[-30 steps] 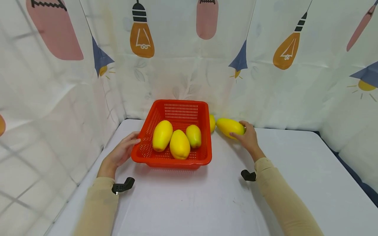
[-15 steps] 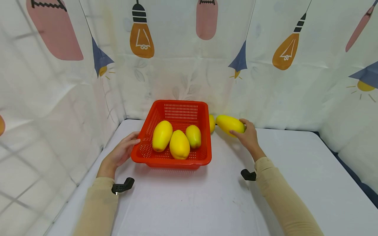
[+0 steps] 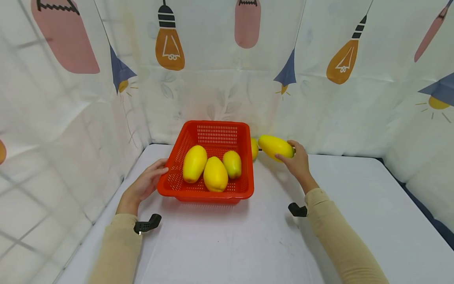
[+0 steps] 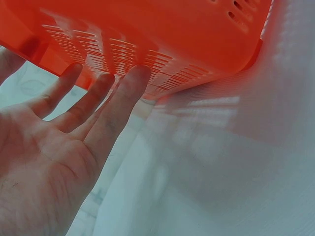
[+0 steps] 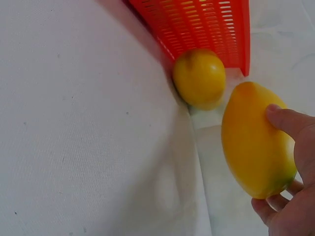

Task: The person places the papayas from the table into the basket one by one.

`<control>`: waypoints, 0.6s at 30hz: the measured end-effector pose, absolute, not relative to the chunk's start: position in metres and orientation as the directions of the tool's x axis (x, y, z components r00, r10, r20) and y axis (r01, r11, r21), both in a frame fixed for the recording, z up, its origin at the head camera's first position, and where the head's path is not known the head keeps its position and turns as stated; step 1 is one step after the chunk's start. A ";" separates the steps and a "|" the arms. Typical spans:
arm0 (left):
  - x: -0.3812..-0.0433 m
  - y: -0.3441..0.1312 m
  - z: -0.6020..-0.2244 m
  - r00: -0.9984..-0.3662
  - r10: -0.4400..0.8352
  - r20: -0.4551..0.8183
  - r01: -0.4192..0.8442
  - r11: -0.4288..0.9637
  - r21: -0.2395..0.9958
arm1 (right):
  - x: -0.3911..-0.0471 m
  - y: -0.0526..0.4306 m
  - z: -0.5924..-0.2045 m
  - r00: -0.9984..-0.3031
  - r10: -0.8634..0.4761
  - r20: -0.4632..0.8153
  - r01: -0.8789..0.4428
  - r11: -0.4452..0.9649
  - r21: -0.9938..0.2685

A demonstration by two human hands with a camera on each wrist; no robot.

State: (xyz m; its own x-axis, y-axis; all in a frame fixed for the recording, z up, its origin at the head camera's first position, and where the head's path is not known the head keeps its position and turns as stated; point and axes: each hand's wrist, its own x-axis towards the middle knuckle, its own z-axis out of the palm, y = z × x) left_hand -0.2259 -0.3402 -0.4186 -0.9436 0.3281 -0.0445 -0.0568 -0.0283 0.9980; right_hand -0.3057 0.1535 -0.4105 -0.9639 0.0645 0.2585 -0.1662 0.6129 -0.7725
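Note:
My right hand (image 3: 298, 162) grips a long yellow papaya (image 3: 276, 147) by its greenish end, with the thumb (image 5: 290, 120) on one side and fingers curled at that end. It hangs a little above the back of the table. The red slotted basket (image 3: 215, 196) stands left of it with three yellow papayas (image 3: 215, 174) inside. Another yellow papaya (image 5: 199, 79) lies against the basket's right side, mostly hidden by it in the head view. My left hand (image 3: 147, 181) rests its straight fingers (image 4: 118, 105) against the basket's left outer wall, just under the rim.
A white-covered table (image 3: 227, 244) carries everything. Right behind the basket hangs a white printed curtain (image 3: 220, 90), which also closes off the left side. Each wrist wears a black camera mount (image 3: 148, 223).
My right hand has raised the papaya slightly, bringing it upward and a touch left in the head view. The left hand and the basket have stayed in place.

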 end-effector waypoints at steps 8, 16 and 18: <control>-0.225 -0.340 -0.418 -0.946 0.321 -0.048 -0.056 -0.017 0.998 | -0.305 0.151 -0.406 -0.960 0.073 0.272 -0.166 0.631 -0.758; -0.224 -0.340 -0.417 -0.944 0.329 -0.039 -0.049 -0.023 0.999 | -0.302 0.147 -0.397 -0.956 0.079 0.284 -0.175 0.624 -0.762; -0.224 -0.340 -0.417 -0.943 0.331 -0.036 -0.047 -0.026 0.999 | -0.301 0.146 -0.395 -0.954 0.076 0.291 -0.183 0.620 -0.763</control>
State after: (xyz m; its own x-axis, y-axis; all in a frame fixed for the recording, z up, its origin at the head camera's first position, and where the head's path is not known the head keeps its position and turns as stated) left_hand -0.2241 -0.3402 -0.4174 -0.9428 0.3314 -0.0357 -0.0469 -0.0258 0.9986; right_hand -0.3006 0.1459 -0.3952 -0.9537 0.0762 0.2911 -0.1834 0.6197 -0.7631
